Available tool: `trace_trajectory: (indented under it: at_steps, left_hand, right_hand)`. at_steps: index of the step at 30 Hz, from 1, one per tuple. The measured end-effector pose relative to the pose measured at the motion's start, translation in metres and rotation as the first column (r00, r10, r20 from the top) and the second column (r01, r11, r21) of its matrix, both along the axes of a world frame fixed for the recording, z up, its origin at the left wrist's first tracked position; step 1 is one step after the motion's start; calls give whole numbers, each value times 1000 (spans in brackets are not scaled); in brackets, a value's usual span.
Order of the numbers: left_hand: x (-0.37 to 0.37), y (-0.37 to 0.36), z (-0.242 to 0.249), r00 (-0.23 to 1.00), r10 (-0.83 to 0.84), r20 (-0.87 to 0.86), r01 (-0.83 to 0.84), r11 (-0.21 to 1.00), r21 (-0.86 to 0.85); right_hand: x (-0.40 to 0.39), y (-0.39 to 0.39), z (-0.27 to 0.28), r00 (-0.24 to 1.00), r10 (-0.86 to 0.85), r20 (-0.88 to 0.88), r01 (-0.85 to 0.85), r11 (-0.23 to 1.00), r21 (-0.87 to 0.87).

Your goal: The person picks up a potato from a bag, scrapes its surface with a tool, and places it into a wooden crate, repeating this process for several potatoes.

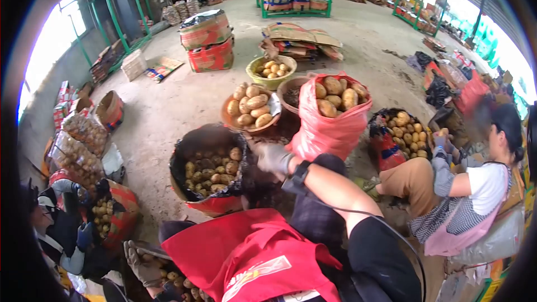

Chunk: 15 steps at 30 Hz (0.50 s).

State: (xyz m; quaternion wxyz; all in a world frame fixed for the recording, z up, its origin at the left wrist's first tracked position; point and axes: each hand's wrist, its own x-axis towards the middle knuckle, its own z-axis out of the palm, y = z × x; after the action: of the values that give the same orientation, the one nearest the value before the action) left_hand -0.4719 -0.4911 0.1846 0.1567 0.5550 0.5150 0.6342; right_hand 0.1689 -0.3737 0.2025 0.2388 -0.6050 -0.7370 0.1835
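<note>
My right hand (pixel 274 159), in a pale glove with a dark watch on the wrist, reaches forward between a black-lined carton of small potatoes (pixel 210 173) and a full pink bag of large potatoes (pixel 335 106). Its fingers are smeared by motion, and nothing can be made out in them. Low on the left, my gloved left hand (pixel 142 265) has its fingers stretched out at the edge of a container of potatoes (pixel 173 277). My red apron hides part of that container.
Ahead stand an orange basin of potatoes (pixel 249 106), a green basin (pixel 270 72), flattened cartons (pixel 302 39) and stacked boxes (pixel 207 42). A seated person (pixel 470 190) handles potatoes beside a lined basket (pixel 403 134) at right. Another person (pixel 61 229) works at left.
</note>
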Motion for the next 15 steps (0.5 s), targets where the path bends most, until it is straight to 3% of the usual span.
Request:
trace_trajectory:
  at_steps: [1, 2, 3, 4, 6, 7, 8, 13, 15]
  left_hand:
    - [23, -1, 28, 911, -54, 409, 93, 993, -75]
    - [45, -1, 52, 659, -61, 750, 214, 971, -110]
    - [55, 4, 58, 684, -79, 725, 230, 967, -112]
    - [68, 9, 64, 690, -84, 719, 240, 964, -117]
    - [99, 22, 79, 671, -75, 738, 280, 947, -158]
    - [115, 30, 84, 636, -59, 769, 317, 929, -190]
    - [122, 38, 83, 637, -74, 767, 335, 923, -189]
    - [198, 89, 70, 719, -149, 679, 483, 809, -335]
    - [234, 101, 71, 753, -156, 640, 500, 768, -401]
  right_hand:
    - [13, 11, 7, 936, -121, -331, 102, 992, -74]
    - [23, 20, 19, 751, -254, -609, 175, 967, -186]
    - [28, 27, 35, 464, -323, -825, 167, 946, -277]
    - [34, 34, 51, 118, -370, -921, 132, 925, -355]
    - [57, 50, 41, -327, -272, -905, -104, 962, -252]
    - [62, 47, 43, -282, -185, -941, -112, 981, -159]
    - [75, 73, 5, -396, -292, -871, -133, 956, -261]
    - [74, 59, 62, -316, -233, -920, 11, 968, -249]
    - [85, 77, 60, -262, -90, -961, 87, 989, -117]
